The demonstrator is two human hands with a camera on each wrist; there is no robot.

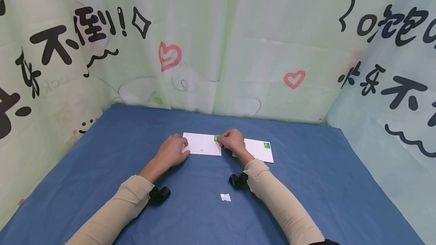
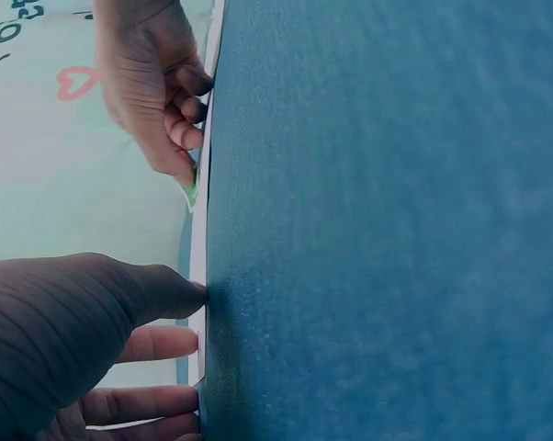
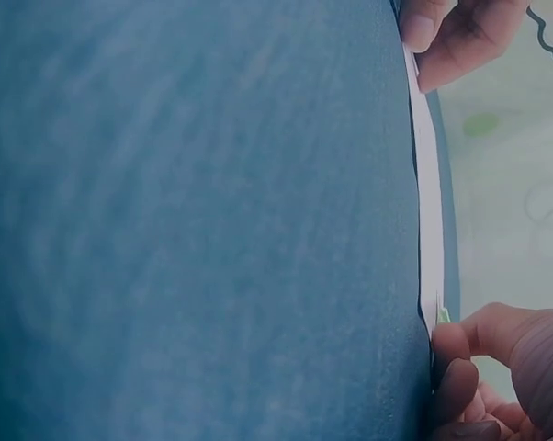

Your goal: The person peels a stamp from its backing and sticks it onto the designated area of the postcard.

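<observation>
A white envelope (image 1: 201, 146) lies flat on the blue cloth, with my left hand (image 1: 173, 150) resting at its left end. In the left wrist view, the thumb and fingers of that hand are spread and touch the envelope (image 2: 198, 253). My right hand (image 1: 233, 140) pinches a small green stamp (image 1: 216, 138) at the envelope's upper right corner. Seen from the left wrist, the stamp (image 2: 192, 195) stands tilted under the right fingertips, close over the paper. Partly behind my right hand and wrist lies a second white envelope (image 1: 253, 148), which bears a green stamp (image 1: 267, 145) at its upper right.
A small white scrap of paper (image 1: 225, 197) lies nearer to me, between my forearms. The blue cloth (image 1: 190, 214) covers the table, and a pale printed curtain (image 1: 204, 48) hangs around its back and sides. Each wrist carries a black camera.
</observation>
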